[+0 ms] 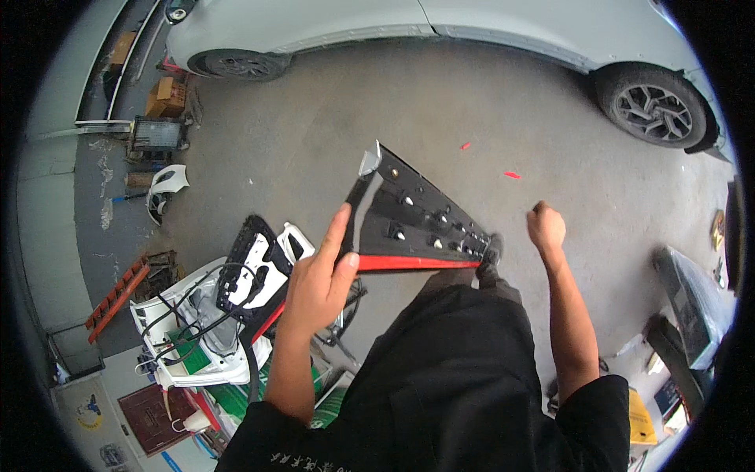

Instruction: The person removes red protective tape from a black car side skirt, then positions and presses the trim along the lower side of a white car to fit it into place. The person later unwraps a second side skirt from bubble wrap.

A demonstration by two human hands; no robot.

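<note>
A long black plastic car trim panel slants across in front of me, its wide end near and its narrow end by my shoe. Several push clips with pale tips stand up from its face. Bright red runs along its lower edge, and a grey strip crosses it near the wide end. My left hand grips that wide end, thumb and fingers along its edge. Away to the right, my right hand is closed in a fist above the floor, off the panel; anything inside it is hidden.
Two red scraps lie on the grey floor. A pale car stands across the far side. Left are a white door panel with cables, a white curved part and a cardboard box. A plastic-wrapped package sits right.
</note>
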